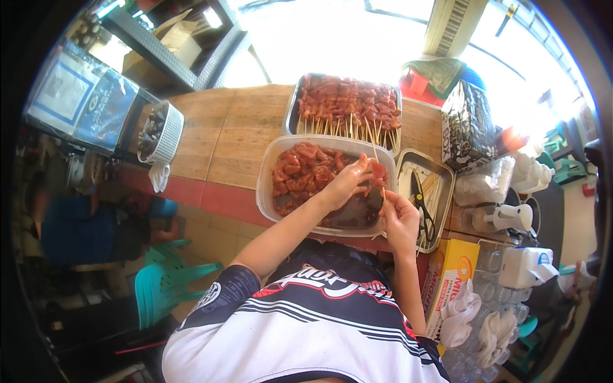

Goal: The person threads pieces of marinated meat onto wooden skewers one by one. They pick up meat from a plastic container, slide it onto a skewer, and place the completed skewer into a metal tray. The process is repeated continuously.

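Note:
My right hand (400,218) grips the lower end of a bamboo skewer (371,136) over the right rim of a plastic tub. Raw meat (379,176) is threaded on that skewer, and the fingers of my left hand (348,184) are against the meat. The clear plastic tub (264,191) holds loose pieces of marinated raw meat (306,167), mostly on its left side, with dark liquid at the right. Behind it, a metal tray (290,112) is filled with meat skewers (349,98), their bare stick ends towards me.
Right of the tub, a metal tray (448,191) holds black scissors (420,201) and bare skewers (432,184). Boxes, a white jug (512,218) and glasses (488,287) stand farther right. A white basket (167,134) is at the left; beyond the table are a green chair (158,287) and a person (91,230).

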`<state>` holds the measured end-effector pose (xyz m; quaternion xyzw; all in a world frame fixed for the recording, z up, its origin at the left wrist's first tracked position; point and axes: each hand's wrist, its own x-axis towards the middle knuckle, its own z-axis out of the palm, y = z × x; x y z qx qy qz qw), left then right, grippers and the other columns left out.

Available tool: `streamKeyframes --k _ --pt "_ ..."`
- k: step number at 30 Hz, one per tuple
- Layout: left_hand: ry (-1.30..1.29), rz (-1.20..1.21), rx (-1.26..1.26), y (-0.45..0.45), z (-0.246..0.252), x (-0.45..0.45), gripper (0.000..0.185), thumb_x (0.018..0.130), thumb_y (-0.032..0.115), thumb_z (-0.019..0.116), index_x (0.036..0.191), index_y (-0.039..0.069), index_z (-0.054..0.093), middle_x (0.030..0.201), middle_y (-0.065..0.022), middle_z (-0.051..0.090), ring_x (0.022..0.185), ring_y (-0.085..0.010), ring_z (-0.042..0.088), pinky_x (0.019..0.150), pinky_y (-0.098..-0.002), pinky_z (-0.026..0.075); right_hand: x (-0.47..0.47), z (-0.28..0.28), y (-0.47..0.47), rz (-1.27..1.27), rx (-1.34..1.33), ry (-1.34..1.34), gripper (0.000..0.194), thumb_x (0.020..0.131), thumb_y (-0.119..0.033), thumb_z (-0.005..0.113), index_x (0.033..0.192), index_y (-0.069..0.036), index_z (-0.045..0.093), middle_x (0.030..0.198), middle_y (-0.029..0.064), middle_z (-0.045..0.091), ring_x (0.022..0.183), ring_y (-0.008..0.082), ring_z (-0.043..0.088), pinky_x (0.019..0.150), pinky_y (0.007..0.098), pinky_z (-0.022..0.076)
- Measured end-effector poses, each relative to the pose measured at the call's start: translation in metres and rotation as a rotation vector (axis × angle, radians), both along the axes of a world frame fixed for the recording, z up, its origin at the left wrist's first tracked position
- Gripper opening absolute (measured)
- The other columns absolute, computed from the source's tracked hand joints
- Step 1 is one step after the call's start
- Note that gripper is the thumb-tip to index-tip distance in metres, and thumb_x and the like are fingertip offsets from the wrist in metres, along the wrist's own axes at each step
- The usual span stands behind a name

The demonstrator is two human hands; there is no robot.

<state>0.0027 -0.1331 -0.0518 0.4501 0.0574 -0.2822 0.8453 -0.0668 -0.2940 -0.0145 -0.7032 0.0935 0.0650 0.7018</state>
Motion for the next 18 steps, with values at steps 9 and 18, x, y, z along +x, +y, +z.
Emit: streamKeyframes --k 9,18 --pt "-1.068 -0.767 1.426 -0.017 -0.044 -0.028 0.039 0.072 0.010 0.063 0.110 0.006 0.055 0.112 -0.0163 0.053 0.107 -0.0346 0.051 0.090 -0.0451 0.042 -0.001 0.006 -0.014 -0.037 0.032 0.004 0.021 0.091 -0.002 0.052 0.109 0.005 0.060 0.068 -0.0003 0.056 0.048 0.0013 0.042 0.043 0.0162 0.0327" --pt "-0.805 -1.180 1.271 0.023 -0.014 -0.026 0.045 0.069 -0.001 0.055 0.114 0.002 0.061 0.113 -0.0223 0.061 0.107 -0.0356 0.058 0.088 -0.0420 0.047 -0.009 0.004 -0.018 -0.013 -0.027 0.000 0.022 0.090 -0.002 0.053 0.110 0.005 0.060 0.067 0.0001 0.055 0.049 0.0016 0.043 0.044 0.0168 0.0327"
